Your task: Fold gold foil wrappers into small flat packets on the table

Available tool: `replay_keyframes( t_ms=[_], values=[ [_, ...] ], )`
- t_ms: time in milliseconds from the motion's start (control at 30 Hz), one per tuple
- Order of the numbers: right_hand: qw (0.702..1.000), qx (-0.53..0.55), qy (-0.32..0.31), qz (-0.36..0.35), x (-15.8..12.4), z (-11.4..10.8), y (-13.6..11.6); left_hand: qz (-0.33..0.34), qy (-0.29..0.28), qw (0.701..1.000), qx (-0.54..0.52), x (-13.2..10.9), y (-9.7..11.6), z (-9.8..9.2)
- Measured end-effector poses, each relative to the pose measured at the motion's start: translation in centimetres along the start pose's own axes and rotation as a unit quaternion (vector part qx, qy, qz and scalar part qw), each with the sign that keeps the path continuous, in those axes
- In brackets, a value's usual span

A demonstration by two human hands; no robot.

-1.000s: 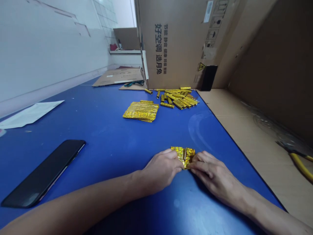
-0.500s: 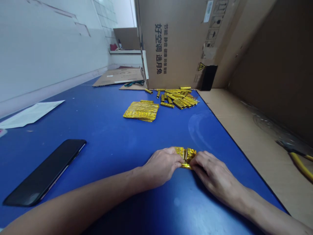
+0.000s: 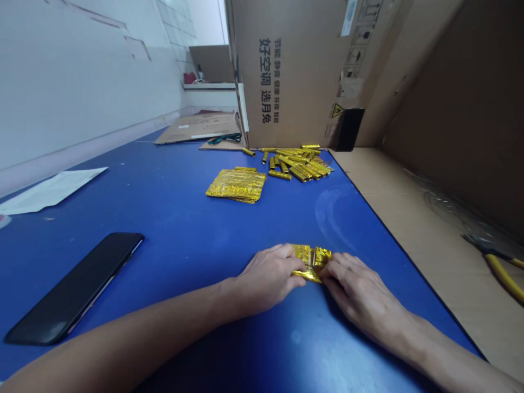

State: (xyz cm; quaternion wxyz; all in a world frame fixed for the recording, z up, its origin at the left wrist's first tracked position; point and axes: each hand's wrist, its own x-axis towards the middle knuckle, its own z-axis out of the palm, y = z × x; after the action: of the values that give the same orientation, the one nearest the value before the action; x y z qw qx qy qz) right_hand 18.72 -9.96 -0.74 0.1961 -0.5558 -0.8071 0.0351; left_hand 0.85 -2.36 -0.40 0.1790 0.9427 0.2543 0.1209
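My left fingers (image 3: 293, 265) and right fingers (image 3: 336, 267) pinch creased gold foil (image 3: 303, 254) on the blue surface (image 3: 180, 218); brown cardboard (image 3: 303, 76) stands far.

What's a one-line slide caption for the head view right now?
Left hand and right hand hold a gold foil piece at a blue table, with a foil stack and gold rolls beyond.

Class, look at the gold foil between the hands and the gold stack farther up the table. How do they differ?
The left hand and right hand hold the foil; neither touches the stack.
The foil looks partly folded; the stack lies flat in layers.
Fingers cover much of the foil, while the stack's top shows clearly.
Both are shiny, gold and crinkled.
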Motion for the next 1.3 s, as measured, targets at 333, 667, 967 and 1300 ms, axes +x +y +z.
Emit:
replay_keyframes(
  t_ms=[333, 667, 967, 1300],
  values=[
    [1.000, 0.002, -0.005, -0.001, 0.0, -0.1, -0.2, 0.016, 0.002, 1.000, -0.006, -0.1, -0.2, -0.1],
    [0.999, -0.026, -0.024, -0.011, -0.1, -0.3, -0.4, 0.003, 0.013, 0.999, 0.029, 0.0, 0.1, 0.3],
    [0.992, -0.121, -0.013, -0.037, -0.1, -0.8, -1.0, -0.013, 0.001, 0.999, 0.052, 0.1, 0.3, 0.4],
    [0.986, -0.151, -0.041, -0.052, 0.1, -1.7, -1.4, 0.053, -0.015, 0.988, 0.141, 0.0, 0.0, 0.1]
  ],
)
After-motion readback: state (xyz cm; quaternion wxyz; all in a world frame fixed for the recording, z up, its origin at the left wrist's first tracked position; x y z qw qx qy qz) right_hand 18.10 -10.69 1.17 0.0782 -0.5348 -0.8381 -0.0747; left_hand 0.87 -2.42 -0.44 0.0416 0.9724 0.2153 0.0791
